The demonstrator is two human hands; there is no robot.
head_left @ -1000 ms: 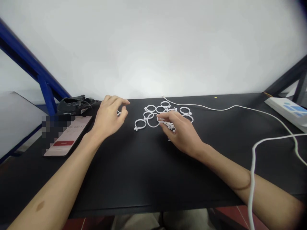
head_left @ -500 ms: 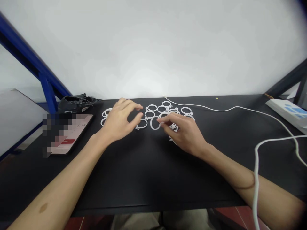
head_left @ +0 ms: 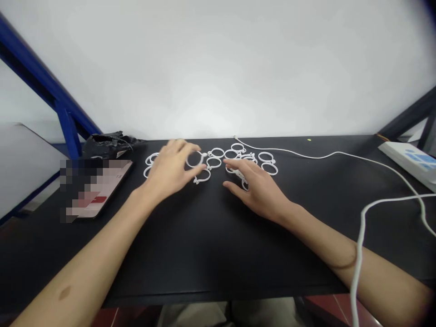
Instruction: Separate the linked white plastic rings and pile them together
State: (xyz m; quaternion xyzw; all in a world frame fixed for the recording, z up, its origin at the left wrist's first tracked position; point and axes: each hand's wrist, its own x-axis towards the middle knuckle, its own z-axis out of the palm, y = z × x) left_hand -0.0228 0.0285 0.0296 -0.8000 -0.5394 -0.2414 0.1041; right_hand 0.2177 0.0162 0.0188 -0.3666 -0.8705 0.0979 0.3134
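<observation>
Several white plastic rings [head_left: 265, 157] lie spread on the black table [head_left: 211, 236] near its far edge. My left hand [head_left: 172, 170] pinches one white ring [head_left: 195, 160] between thumb and fingers, lifted slightly off the surface. Two rings [head_left: 150, 160] lie to the left of that hand. My right hand [head_left: 257, 184] rests palm down over the middle of the ring cluster, fingers stretched out and touching rings beneath them. Another ring [head_left: 203, 175] lies between the two hands.
A phone [head_left: 97, 188] with a lit screen lies at the left, with a crumpled black bag [head_left: 107, 144] behind it. A white cable [head_left: 340, 154] runs across the back right to a white power strip [head_left: 408, 159]. Another white cable [head_left: 361, 236] loops over my right forearm.
My left hand moved right from the table's left side and took a ring handed across by my right hand. My right hand let go and spread flat on the rings.
</observation>
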